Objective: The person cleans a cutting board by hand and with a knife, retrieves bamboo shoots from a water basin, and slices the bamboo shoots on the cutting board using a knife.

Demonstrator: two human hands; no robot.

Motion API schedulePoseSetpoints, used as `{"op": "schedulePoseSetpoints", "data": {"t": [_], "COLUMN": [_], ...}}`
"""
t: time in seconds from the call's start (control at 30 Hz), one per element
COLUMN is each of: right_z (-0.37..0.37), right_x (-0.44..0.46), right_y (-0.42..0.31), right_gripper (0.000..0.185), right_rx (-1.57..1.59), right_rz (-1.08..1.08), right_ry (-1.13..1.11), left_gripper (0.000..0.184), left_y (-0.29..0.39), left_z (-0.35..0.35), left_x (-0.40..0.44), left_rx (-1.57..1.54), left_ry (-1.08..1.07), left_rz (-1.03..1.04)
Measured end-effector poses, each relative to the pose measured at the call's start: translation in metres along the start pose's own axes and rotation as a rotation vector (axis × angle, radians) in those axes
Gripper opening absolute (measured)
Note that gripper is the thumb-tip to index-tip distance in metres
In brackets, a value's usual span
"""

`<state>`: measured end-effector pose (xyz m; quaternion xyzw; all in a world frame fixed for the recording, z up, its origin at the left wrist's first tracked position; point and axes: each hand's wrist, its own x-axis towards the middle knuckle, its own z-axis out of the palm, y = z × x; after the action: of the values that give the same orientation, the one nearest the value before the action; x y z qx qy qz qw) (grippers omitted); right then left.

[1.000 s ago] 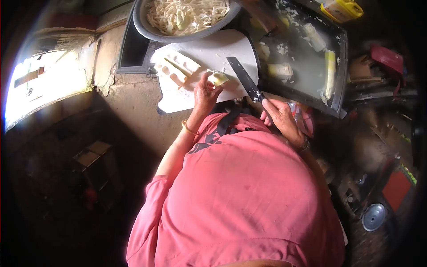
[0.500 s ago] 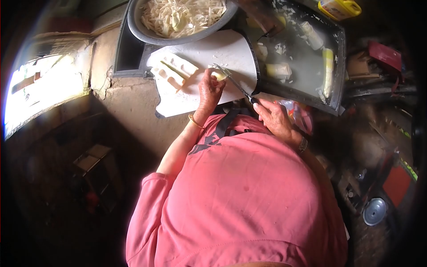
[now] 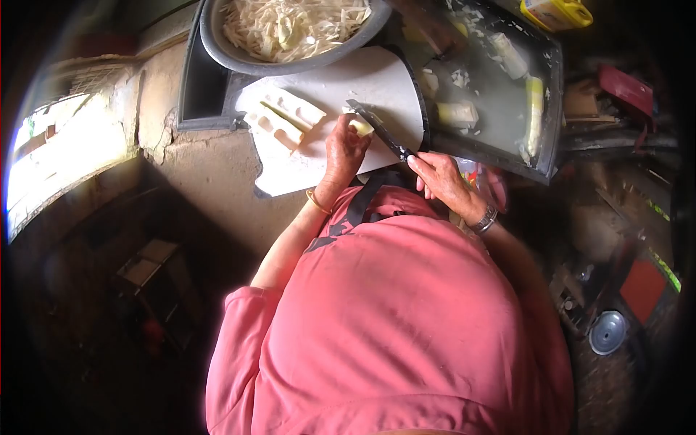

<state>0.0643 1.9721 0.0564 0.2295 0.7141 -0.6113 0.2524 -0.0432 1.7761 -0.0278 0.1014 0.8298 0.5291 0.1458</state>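
On the white cutting board (image 3: pixel 391 80), my left hand (image 3: pixel 344 151) has its fingers closed on a pale bamboo shoot piece (image 3: pixel 361 126). The black handle of a knife (image 3: pixel 384 133) is in my right hand (image 3: pixel 444 180), at the board's near right edge. Its blade slants up and left across the piece; whether it touches it I cannot tell. Left of my left hand lie split bamboo shoot halves (image 3: pixel 274 129), hollow chambers facing up.
Beyond the board stands a metal basin (image 3: pixel 290 69) heaped with shredded bamboo shoot (image 3: pixel 297 29). To the right, a dark-rimmed tray of cloudy water (image 3: pixel 496 138) holds several shoot sections (image 3: pixel 534 116). A yellow container (image 3: pixel 557 13) is behind it.
The knife has turned so its blade shows darker, and its handle has shifted slightly up and left with my right hand. My left hand has barely moved and still grips the piece.
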Motion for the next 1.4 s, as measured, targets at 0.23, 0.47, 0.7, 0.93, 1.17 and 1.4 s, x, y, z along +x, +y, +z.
{"op": "schedulePoseSetpoints", "data": {"t": [0.23, 0.47, 0.7, 0.93, 1.17, 1.4], "right_z": [0.016, 0.007, -0.02, -0.044, -0.044, -0.038], "right_x": [0.011, -0.009, -0.052, -0.072, -0.058, -0.064], "right_y": [0.009, 0.032, 0.046, 0.068, 0.1, 0.093], "right_gripper": [0.035, 0.035, 0.04, 0.045, 0.046, 0.045], "right_rx": [-0.091, -0.427, -0.384, -0.393, -0.392, -0.314], "right_rz": [-0.069, -0.408, -0.405, -0.3, -0.314, -0.296], "right_ry": [0.091, 0.304, 0.252, 0.218, 0.262, 0.227], "left_gripper": [0.044, 0.051, 0.049, 0.039, 0.028, 0.034], "left_y": [-0.005, 0.013, -0.009, -0.021, -0.019, 0.015], "left_z": [-0.006, -0.011, -0.002, -0.045, -0.049, -0.025], "left_x": [-0.003, -0.004, -0.004, -0.039, -0.038, -0.02], "left_rx": [-0.052, -0.038, 0.006, 0.575, 0.891, 0.952], "left_ry": [-0.042, 0.085, 0.156, 0.194, 0.127, 0.017], "left_rz": [-0.05, -0.205, -0.196, 0.161, 0.126, 0.518]}}
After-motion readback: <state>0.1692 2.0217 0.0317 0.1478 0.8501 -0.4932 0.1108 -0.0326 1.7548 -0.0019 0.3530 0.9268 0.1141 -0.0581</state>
